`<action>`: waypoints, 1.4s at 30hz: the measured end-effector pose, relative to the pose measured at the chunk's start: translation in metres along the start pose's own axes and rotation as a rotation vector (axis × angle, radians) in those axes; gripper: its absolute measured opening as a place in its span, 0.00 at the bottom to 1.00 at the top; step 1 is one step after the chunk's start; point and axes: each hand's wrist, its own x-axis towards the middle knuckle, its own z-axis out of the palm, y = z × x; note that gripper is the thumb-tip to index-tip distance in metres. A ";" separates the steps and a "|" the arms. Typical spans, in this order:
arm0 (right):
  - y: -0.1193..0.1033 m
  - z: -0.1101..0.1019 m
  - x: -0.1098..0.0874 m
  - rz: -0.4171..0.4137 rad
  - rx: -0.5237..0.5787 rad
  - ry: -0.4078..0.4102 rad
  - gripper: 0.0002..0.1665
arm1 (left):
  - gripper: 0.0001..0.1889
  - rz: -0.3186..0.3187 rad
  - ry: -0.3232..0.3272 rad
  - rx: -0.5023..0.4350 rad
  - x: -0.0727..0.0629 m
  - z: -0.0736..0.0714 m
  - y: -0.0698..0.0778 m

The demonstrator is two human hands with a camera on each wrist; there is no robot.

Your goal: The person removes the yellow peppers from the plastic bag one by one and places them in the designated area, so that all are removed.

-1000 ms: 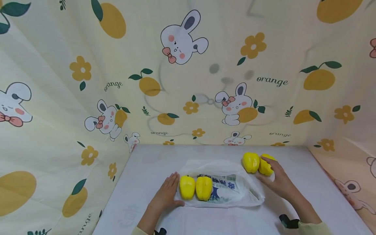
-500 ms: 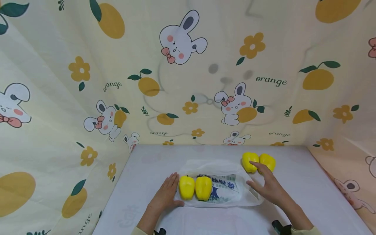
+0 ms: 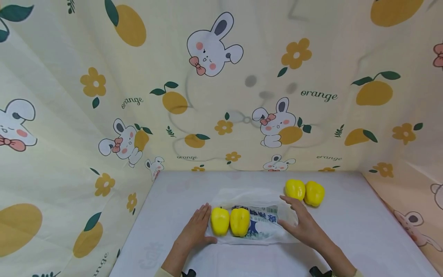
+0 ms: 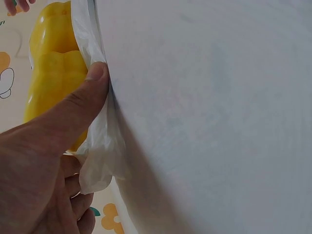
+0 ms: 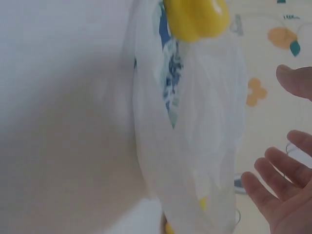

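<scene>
A white plastic bag (image 3: 238,195) with blue and green print lies flat on the table. Two yellow bell peppers, the left one (image 3: 220,222) and the right one (image 3: 240,222), sit side by side on its left part. My left hand (image 3: 194,229) rests along the bag's left edge, fingers extended; in the left wrist view its thumb lies against the bag's edge (image 4: 100,156). Over the bag's right part hovers my right hand (image 3: 304,225), fingers spread and holding nothing. Two more peppers, a left one (image 3: 295,189) and a right one (image 3: 315,194), stand behind it.
A white table (image 3: 180,184) carries everything. Behind it and at both sides hangs a cream curtain (image 3: 214,92) printed with rabbits and oranges. Dark wrist straps (image 3: 319,271) show near the bottom edge.
My right hand has drawn away from the two peppers at the back right, moving left and nearer over the bag. The left hand and all the peppers have stayed put.
</scene>
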 end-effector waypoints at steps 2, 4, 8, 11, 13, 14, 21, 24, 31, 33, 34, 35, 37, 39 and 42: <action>-0.003 0.005 0.000 0.002 -0.001 -0.006 0.49 | 0.62 0.001 0.001 -0.001 0.000 0.000 0.000; -0.005 0.010 -0.001 0.004 -0.002 -0.013 0.50 | 0.62 0.003 0.004 -0.001 0.000 0.000 0.000; -0.010 0.021 -0.003 0.018 -0.002 -0.032 0.50 | 0.62 0.007 0.009 0.001 0.000 0.000 0.000; -0.013 0.030 -0.003 0.049 0.020 -0.053 0.50 | 0.62 0.012 0.015 -0.001 -0.001 -0.001 0.000; -0.016 0.035 -0.003 0.071 0.030 -0.070 0.50 | 0.62 0.015 0.017 0.000 -0.001 -0.001 0.000; -0.017 0.038 -0.003 0.083 0.037 -0.079 0.50 | 0.62 0.015 0.017 0.000 -0.001 -0.001 0.000; -0.024 0.052 0.000 0.112 0.046 -0.123 0.50 | 0.62 0.018 0.015 0.013 0.000 0.000 0.000; -0.025 0.059 0.000 0.125 0.065 -0.134 0.49 | 0.62 0.017 0.013 0.015 -0.001 -0.001 0.000; -0.029 0.077 0.000 0.107 0.057 -0.149 0.49 | 0.62 0.011 0.007 0.012 -0.001 -0.001 0.000; -0.031 0.081 0.000 0.105 0.058 -0.147 0.49 | 0.62 0.010 0.009 0.011 -0.001 -0.001 0.000; -0.032 0.083 0.000 0.109 0.062 -0.151 0.50 | 0.62 0.010 0.010 0.011 -0.001 -0.001 0.001; -0.032 0.085 0.000 0.113 0.067 -0.157 0.50 | 0.62 0.009 0.011 0.011 -0.001 -0.001 0.001; -0.033 0.088 0.002 0.118 0.075 -0.167 0.50 | 0.63 0.007 0.010 0.011 -0.001 0.000 0.000; -0.034 0.091 0.003 0.124 0.070 -0.176 0.51 | 0.63 0.006 0.009 0.007 0.000 0.000 0.000; -0.035 0.094 0.005 0.113 0.061 -0.172 0.51 | 0.62 0.005 0.003 0.010 0.000 0.000 -0.001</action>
